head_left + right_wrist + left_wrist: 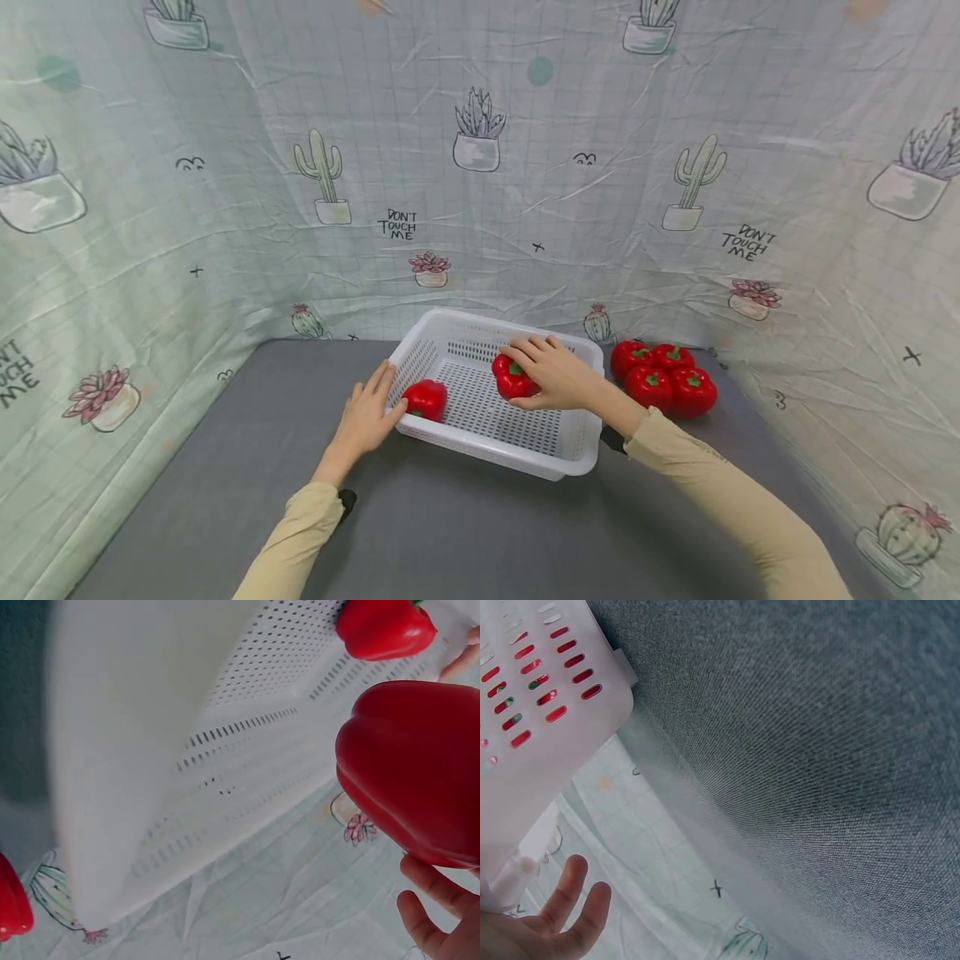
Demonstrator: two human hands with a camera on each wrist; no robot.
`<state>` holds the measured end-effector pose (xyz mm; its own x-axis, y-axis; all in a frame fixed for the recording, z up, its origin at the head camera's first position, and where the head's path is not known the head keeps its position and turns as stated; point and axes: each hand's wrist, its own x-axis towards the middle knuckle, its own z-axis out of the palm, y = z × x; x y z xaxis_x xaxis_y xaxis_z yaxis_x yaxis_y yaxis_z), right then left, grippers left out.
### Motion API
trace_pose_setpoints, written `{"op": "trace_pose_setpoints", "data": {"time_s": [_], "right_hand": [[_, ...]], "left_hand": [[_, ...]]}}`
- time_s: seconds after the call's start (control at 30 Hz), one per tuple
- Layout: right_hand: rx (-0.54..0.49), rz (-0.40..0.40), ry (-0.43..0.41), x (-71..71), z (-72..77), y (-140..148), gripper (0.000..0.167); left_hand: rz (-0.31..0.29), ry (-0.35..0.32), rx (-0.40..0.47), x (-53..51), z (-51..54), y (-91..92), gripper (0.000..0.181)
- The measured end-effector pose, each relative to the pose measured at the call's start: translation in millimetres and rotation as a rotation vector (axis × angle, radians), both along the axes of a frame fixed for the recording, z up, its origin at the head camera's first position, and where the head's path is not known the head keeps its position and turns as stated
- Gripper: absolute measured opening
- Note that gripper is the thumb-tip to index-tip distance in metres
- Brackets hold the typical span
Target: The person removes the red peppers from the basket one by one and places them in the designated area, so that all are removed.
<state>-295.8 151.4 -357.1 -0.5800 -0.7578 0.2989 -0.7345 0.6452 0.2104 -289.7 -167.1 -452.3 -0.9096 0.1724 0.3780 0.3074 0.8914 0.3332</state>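
Observation:
A white perforated plastic basket (480,450) sits on the grey table. My left hand (365,417) grips its left corner, with thumb and fingers at the rim; two fingers (585,915) stick out free in the left wrist view. A red bell pepper (426,400) lies inside the basket near that hand. My right hand (551,372) holds another red bell pepper (512,379) above the basket floor, its green stem showing in the head view. In the right wrist view the held pepper (412,772) is apart from the pepper in the basket (386,630).
Several red bell peppers (667,379) stand grouped on the table just right of the basket, beyond my right forearm. A cactus-print cloth (480,233) hangs behind and along both sides of the grey table (480,533).

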Motion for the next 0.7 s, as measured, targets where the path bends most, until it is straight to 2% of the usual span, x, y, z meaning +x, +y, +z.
{"op": "trace_pose_setpoints", "data": {"time_s": [0.4, 0.7], "right_hand": [[-0.020, -0.012, 0.026, 22.4, -9.0, 20, 0.074], [-0.105, -0.025, 0.068, 38.3, -17.4, 37, 0.076]], "left_hand": [[0.014, -0.012, 0.000, -1.3, -0.3, 1.7, 0.064], [0.014, -0.004, 0.004, -0.8, -2.4, 1.6, 0.063]]}}
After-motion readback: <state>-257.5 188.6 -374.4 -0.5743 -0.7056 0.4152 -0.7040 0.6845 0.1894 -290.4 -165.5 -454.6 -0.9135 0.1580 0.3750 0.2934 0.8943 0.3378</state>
